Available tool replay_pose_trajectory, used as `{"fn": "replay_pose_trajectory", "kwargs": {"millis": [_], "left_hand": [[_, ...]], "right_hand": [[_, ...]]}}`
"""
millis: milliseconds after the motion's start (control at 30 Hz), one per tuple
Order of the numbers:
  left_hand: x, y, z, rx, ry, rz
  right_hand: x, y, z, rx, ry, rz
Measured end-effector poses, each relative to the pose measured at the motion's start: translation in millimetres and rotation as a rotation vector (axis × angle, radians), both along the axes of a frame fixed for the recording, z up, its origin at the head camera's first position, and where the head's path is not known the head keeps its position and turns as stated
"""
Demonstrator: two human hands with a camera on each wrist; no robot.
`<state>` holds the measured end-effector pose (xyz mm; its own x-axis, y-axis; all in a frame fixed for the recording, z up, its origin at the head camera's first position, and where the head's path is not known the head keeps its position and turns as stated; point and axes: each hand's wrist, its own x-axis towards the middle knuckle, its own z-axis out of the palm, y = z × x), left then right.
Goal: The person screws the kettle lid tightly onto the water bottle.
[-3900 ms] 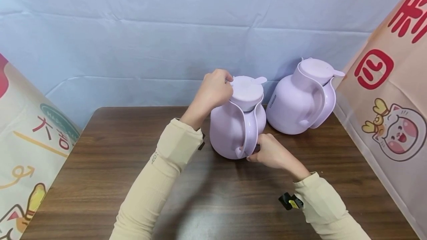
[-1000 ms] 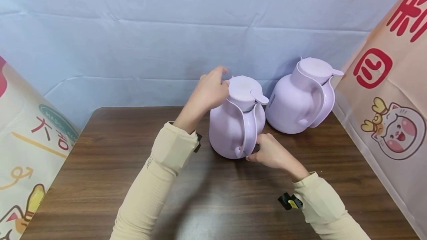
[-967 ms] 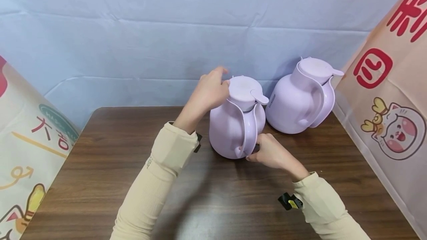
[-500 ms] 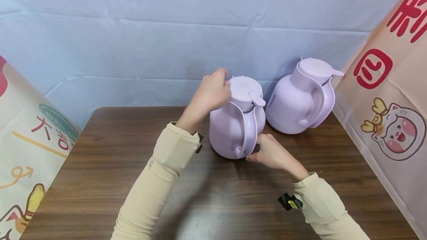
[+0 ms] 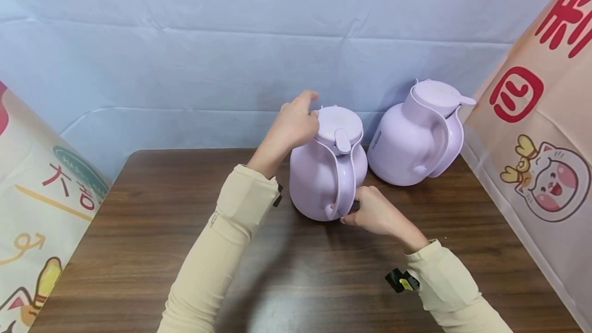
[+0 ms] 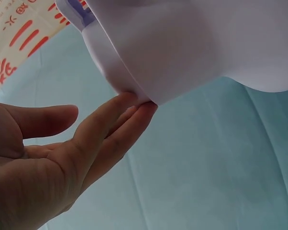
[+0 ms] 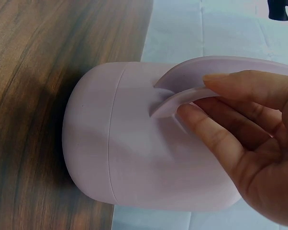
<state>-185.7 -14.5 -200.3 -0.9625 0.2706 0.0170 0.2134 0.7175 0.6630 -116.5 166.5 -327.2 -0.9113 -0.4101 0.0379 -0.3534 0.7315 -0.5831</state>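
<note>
A lilac thermos jug [image 5: 312,181] stands upright on the wooden table, its handle [image 5: 346,184] turned to the front. Its round lid [image 5: 339,118] sits in the neck, and the lid's tab [image 5: 343,141] points forward over the handle. My left hand [image 5: 293,125] is at the lid's left side; in the left wrist view its extended fingertips touch the lid's rim [image 6: 129,88], with the thumb apart. With thumb and finger, my right hand [image 5: 376,210] pinches the lower part of the handle, seen closely in the right wrist view. Part of the left fingers is hidden in the head view.
A second lilac thermos jug [image 5: 407,148] stands close by at the back right, its lid tab [image 5: 467,100] pointing right. Behind the table [image 5: 185,230] hangs a pale blue cloth [image 5: 208,66]. Printed banners [image 5: 522,168] flank both sides.
The lid's tab has swung from the right-hand side round to the front, above the handle. My left hand has shifted slightly around the lid; the right hand stays on the handle.
</note>
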Motion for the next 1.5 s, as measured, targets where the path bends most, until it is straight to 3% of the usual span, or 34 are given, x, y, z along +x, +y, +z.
{"fn": "replay_pose_trajectory", "kwargs": {"millis": [400, 733, 1033, 1500], "left_hand": [[-1.8, 0.8, -0.7, 0.023, -0.004, -0.005], [7.3, -8.2, 4.5, -0.031, -0.012, -0.006], [12.5, -9.5, 7.6, -0.017, 0.0, 0.007], [7.5, -6.4, 3.3, 0.0, 0.039, 0.014]], "right_hand": [[-0.4, 1, -1.5, -0.008, 0.012, 0.008], [0.2, 1, -1.9, -0.003, 0.011, 0.001], [0.6, 1, -0.2, -0.007, 0.006, 0.004], [0.3, 1, -2.1, -0.014, 0.023, 0.012]]}}
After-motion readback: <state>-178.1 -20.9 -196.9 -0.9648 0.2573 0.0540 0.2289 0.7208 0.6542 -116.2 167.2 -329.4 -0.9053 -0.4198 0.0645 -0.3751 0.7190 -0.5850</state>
